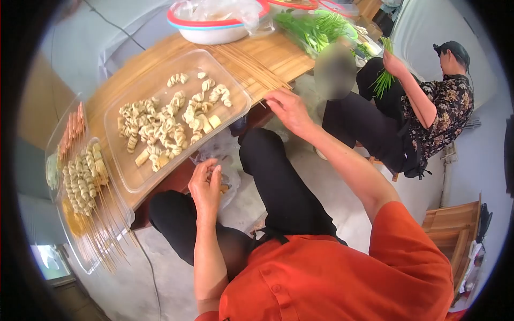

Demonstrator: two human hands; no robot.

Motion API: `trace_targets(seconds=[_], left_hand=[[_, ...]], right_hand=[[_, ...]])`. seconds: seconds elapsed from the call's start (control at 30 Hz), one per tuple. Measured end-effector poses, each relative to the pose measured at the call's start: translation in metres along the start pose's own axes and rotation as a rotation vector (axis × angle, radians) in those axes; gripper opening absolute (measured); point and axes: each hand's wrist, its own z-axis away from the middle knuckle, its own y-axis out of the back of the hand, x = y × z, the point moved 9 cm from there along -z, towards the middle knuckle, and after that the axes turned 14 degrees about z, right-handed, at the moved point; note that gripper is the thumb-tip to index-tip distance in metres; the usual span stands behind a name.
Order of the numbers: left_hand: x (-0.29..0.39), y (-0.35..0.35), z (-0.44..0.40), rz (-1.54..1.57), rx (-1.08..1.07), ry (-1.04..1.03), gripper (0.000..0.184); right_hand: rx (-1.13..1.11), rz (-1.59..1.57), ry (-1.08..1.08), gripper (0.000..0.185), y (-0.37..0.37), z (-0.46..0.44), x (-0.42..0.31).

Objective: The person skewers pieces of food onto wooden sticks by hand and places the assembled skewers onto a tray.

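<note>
My right hand (292, 113) is at the table edge, fingertips closed at the ends of several bamboo skewers (251, 67); a thin skewer tip shows by the fingers. My left hand (206, 187) is raised over my lap in front of the table, fingers curled in toward the thumb; whatever they may hold is hidden. Between the hands and the far side lies a clear shallow plastic tray (120, 171) with many twisted, pale tofu-like pieces (155, 120). To the left, a second clear tray (128, 214) bears loaded skewers of the same twists (80, 184) and pink sausage-like pieces (74, 128).
At the back of the wooden table (152, 56) stands a red-rimmed basin (214, 35) with plastic film. Green vegetables (316, 27) lie to its right. A co-worker (439, 101) sits at right holding green stalks (384, 80). A plastic bag (230, 179) hangs below the table edge.
</note>
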Motion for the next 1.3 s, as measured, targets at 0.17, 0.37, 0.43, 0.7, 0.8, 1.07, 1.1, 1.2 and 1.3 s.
trace_targets(seconds=[0.17,0.37,0.43,0.7,0.8,1.07,1.1,1.2,1.3], left_hand=[[-0.008,0.0,0.001,-0.068,0.015,0.102,0.016],[-0.007,-0.01,0.0,-0.212,-0.018,0.096,0.017],[-0.002,-0.017,-0.003,-0.263,-0.038,0.089,0.018],[-0.002,-0.037,-0.011,-0.361,-0.132,-0.018,0.017],[0.0,-0.04,-0.009,-0.357,-0.143,0.051,0.018],[0.007,-0.035,-0.008,-0.326,-0.148,0.019,0.017],[0.007,-0.034,-0.007,-0.328,-0.152,0.019,0.017],[0.001,-0.032,-0.006,-0.32,-0.16,0.042,0.019],[0.002,-0.033,-0.007,-0.313,-0.157,0.058,0.018]], right_hand=[[0.016,0.159,0.33,0.028,-0.023,-0.056,-0.015],[-0.186,0.352,0.541,0.04,-0.096,-0.082,-0.005],[-0.178,0.307,0.538,0.041,-0.109,-0.085,-0.006],[-0.009,0.297,0.455,0.036,-0.087,-0.095,0.004],[-0.092,0.341,0.214,0.03,-0.056,-0.101,0.041],[-0.133,0.488,0.013,0.022,-0.046,-0.106,0.085],[-0.154,0.445,-0.008,0.023,-0.052,-0.108,0.085],[-0.151,0.389,0.013,0.024,-0.064,-0.113,0.075],[-0.179,0.382,-0.044,0.021,-0.064,-0.116,0.074]])
